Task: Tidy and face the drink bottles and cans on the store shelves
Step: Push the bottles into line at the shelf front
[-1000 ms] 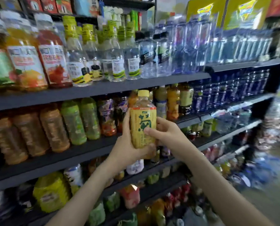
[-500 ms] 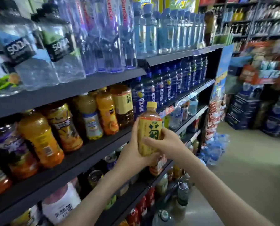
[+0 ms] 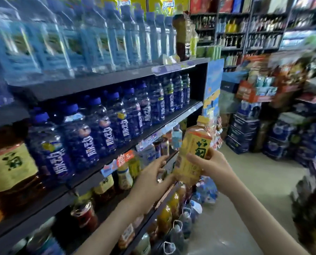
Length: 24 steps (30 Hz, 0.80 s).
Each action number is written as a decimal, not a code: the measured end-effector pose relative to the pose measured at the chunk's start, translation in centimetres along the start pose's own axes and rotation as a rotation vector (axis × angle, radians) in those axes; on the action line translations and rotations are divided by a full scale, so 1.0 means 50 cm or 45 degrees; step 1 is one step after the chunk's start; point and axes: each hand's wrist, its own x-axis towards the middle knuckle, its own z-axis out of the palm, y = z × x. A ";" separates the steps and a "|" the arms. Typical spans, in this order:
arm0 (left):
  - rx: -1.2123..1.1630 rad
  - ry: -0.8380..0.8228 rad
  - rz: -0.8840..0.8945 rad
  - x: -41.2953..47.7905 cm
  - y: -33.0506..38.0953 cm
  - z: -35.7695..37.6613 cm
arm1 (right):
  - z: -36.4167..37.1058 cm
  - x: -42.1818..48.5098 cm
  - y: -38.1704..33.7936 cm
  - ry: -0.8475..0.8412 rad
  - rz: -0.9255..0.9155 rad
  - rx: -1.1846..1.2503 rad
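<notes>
tea bottle [image 3: 192,153]: clear glossy plastic; shiny yellow film label; smooth yellow plastic cap
blue bottles [image 3: 91,133]: clear plastic with bright glints; glossy dark blue film labels; smooth blue plastic caps
water bottles [image 3: 98,39]: pale clear plastic, light blue film labels, blurred
shelf [image 3: 102,83]: dark and matt, looks like painted metal
price strip [image 3: 179,68]: clear shiny plastic
floor [image 3: 245,181]: pale, smooth, faint sheen
stacked boxes [image 3: 241,133]: printed cardboard, dull
</notes>
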 end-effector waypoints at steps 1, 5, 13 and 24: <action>0.024 0.020 -0.001 0.042 0.002 0.037 | -0.038 0.035 0.014 0.000 -0.006 -0.022; 0.055 0.090 -0.097 0.194 0.005 0.172 | -0.171 0.171 0.068 -0.026 -0.039 -0.074; 0.176 0.352 -0.296 0.396 -0.068 0.328 | -0.277 0.464 0.218 -0.041 0.029 -0.146; 0.695 0.751 -0.272 0.696 -0.251 0.488 | -0.287 0.860 0.417 -0.128 0.004 -0.259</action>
